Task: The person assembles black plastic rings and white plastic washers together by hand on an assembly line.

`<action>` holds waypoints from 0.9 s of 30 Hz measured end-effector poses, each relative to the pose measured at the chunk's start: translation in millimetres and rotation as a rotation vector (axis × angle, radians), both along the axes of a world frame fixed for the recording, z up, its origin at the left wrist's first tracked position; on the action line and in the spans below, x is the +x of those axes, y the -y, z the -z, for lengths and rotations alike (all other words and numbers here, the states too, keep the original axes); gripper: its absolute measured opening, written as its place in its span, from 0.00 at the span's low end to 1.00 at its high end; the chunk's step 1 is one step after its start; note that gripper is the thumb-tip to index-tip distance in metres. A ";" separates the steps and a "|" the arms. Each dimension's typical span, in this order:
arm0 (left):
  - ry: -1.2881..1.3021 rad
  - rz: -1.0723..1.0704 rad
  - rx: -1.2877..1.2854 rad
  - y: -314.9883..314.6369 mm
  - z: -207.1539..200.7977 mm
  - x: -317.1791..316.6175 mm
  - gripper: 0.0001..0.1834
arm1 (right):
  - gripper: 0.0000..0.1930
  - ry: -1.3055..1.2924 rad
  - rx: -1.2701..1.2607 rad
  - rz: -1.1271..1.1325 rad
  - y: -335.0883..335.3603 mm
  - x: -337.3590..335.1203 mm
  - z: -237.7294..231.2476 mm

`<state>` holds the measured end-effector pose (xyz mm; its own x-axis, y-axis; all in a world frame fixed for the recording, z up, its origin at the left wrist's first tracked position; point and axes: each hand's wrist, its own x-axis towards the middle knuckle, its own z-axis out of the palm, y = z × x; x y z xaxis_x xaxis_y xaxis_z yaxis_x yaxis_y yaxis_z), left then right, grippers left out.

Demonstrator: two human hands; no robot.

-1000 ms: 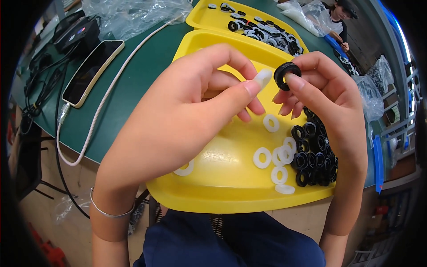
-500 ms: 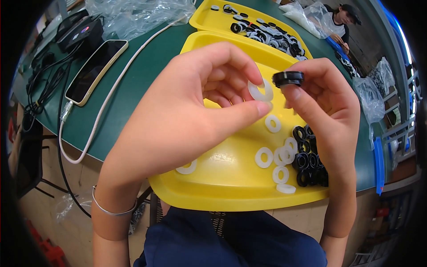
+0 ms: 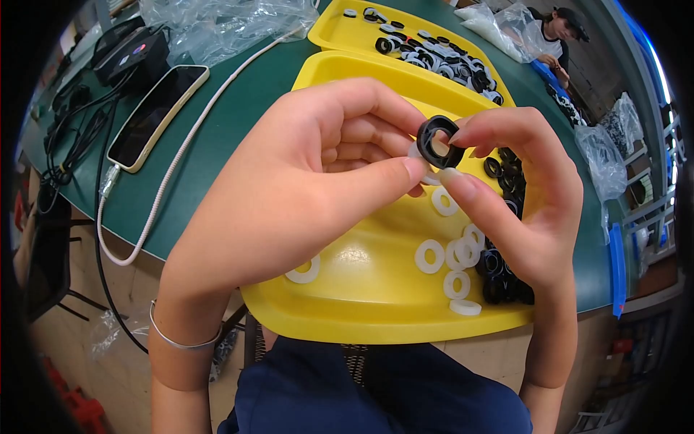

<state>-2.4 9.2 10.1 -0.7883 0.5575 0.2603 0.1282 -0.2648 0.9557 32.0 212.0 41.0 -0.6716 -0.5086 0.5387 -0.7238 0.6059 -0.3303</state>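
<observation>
Above the near yellow tray [image 3: 354,318], my two hands meet fingertip to fingertip. My right hand [image 3: 531,188] pinches a black ring [image 3: 422,137] between thumb and forefinger, its opening turned toward me. Behind it, partly hidden, a white washer [image 3: 415,150] is pinched by my left hand [image 3: 325,173]; the two parts overlap, and whether they are joined I cannot tell. Several loose white washers [image 3: 429,256] lie in the tray below, one of them [image 3: 303,270] beside my left wrist. A cluster of black rings [image 3: 499,278] sits at the right, partly covered by my right hand.
A second yellow tray [image 3: 329,29] behind holds mixed black and white rings [image 3: 448,61]. To the left are a phone [image 3: 155,119] on a white cable [image 3: 189,137], a black device [image 3: 130,61] and clear plastic bags [image 3: 224,25]. Another person [image 3: 557,43] works at the far right.
My right hand has brought the black ring left against the white washer and turned it from edge-on to face me. My left hand has barely moved.
</observation>
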 end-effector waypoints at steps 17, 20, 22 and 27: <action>0.037 -0.046 0.018 0.8 -0.9 -2.6 0.13 | 0.08 -0.209 -0.035 0.176 17.9 -2.0 12.4; 0.018 -0.109 -0.015 -0.6 3.0 -4.4 0.13 | 0.07 -0.055 -0.075 0.225 14.9 1.5 6.7; -0.008 -0.148 -0.019 -0.1 4.9 -5.8 0.13 | 0.07 0.349 -0.219 0.245 11.1 7.5 -2.4; -0.009 -0.171 0.015 0.5 6.3 -6.6 0.14 | 0.12 0.613 0.057 -0.091 9.5 3.0 2.4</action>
<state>-9.0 8.6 3.8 -0.8691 0.4109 0.2752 0.1814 -0.2528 0.9504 35.0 202.5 38.6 -0.8028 -0.5950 0.0393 -0.4626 0.5799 -0.6706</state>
